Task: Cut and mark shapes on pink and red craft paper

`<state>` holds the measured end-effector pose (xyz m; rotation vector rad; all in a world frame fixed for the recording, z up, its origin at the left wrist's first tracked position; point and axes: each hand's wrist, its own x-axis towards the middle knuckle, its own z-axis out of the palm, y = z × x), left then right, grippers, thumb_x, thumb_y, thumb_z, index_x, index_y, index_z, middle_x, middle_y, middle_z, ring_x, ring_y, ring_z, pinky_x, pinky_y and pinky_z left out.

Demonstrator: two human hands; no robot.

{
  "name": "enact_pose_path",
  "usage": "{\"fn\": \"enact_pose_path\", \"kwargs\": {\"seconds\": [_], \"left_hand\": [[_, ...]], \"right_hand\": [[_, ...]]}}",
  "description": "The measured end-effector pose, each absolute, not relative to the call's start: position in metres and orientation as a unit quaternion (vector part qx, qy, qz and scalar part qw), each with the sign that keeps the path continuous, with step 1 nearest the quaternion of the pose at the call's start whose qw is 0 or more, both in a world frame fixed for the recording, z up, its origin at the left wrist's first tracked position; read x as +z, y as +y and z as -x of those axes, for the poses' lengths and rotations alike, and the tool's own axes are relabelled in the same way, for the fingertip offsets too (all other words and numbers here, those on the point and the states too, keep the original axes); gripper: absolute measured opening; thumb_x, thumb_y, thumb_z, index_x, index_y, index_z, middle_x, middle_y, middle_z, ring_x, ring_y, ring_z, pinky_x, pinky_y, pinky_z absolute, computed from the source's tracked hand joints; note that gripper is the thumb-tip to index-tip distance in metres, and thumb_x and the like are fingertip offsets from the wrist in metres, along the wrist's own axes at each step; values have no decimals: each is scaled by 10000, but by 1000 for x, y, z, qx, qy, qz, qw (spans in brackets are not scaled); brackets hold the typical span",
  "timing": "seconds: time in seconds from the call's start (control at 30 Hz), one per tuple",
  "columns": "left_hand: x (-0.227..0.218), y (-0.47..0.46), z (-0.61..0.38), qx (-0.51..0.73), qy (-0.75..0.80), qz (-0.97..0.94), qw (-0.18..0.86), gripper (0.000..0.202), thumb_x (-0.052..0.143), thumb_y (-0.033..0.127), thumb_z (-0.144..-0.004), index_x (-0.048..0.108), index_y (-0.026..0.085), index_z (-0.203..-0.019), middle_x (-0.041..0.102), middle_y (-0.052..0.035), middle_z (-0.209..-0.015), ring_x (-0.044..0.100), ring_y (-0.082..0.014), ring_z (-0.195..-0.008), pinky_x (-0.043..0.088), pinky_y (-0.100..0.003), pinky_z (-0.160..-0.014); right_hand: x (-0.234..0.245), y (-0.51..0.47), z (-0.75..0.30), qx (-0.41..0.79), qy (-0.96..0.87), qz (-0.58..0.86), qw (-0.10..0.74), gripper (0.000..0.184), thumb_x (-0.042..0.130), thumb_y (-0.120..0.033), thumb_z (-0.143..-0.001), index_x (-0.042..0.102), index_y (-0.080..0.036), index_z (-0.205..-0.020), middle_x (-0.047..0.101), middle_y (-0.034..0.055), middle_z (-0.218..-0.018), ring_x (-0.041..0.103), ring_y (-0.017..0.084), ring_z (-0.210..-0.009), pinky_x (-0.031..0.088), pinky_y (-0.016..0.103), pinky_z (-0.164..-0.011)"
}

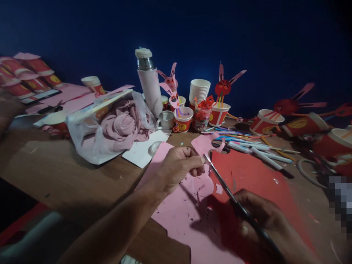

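My left hand (183, 164) pinches a piece of pink paper (202, 144) with a cut, curved outline, between thumb and fingers. In my right hand (255, 211) is a pair of scissors (220, 179), its long metal blades slanting up to the left. The tips meet the pink paper's lower edge beside my left thumb. Below the hands lie a large pink sheet (178, 216) and a red sheet (247, 176), with small scraps on them. A rounded pink cutout (205, 186) rests under my left hand. The scissors' handle is partly hidden by my fingers.
Pens and markers (247, 145) lie at the right. Behind stand a thermos (150, 84), a metal mug (166, 120), stacked cups (200, 90) and red cups with paper rabbit heads (223, 88). A plastic bag with pink cloth (121, 121) sits left. Another person's hand (9, 110) shows at the left edge.
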<state>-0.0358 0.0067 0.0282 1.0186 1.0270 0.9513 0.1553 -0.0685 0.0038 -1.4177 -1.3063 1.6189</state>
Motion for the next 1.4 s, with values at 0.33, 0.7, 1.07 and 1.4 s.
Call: {"fn": "enact_pose_path", "kwargs": {"seconds": [0.33,0.7,1.07,1.4], "left_hand": [[25,4,33,401,446,-439,669,72,564,149,-606,555,129,-538,572,17,-483,449,-35,-429,310,-159,-431],[23,4,33,401,440,-441,671,73,555,140,-610,552,127,-539,573,17,-482,460,-34,-433,311,-161,-435],[22,3,30,388,427,-440,688,77,561,147,-620,565,124,-547,568,14,-480,478,-43,-445,328,-165,-449],[24,1,29,393,440,-425,686,56,566,145,-599,555,121,-549,566,9,-481,477,-55,-442,329,-178,-448]], "right_hand": [[12,-59,-159,591,-573,497,275,208,644,-370,-613,548,-196,-676,580,-2,-604,514,127,-531,412,200,-465],[8,-62,-162,614,-529,520,269,252,695,-370,-573,539,-193,-661,523,-20,-556,471,117,-498,388,203,-444],[4,-60,-163,641,-551,467,262,276,654,-414,-641,512,-191,-722,523,-15,-599,474,110,-519,387,199,-463],[3,-65,-158,637,-506,507,285,334,673,-455,-608,500,-189,-712,446,-56,-546,384,75,-469,315,180,-436]]}}
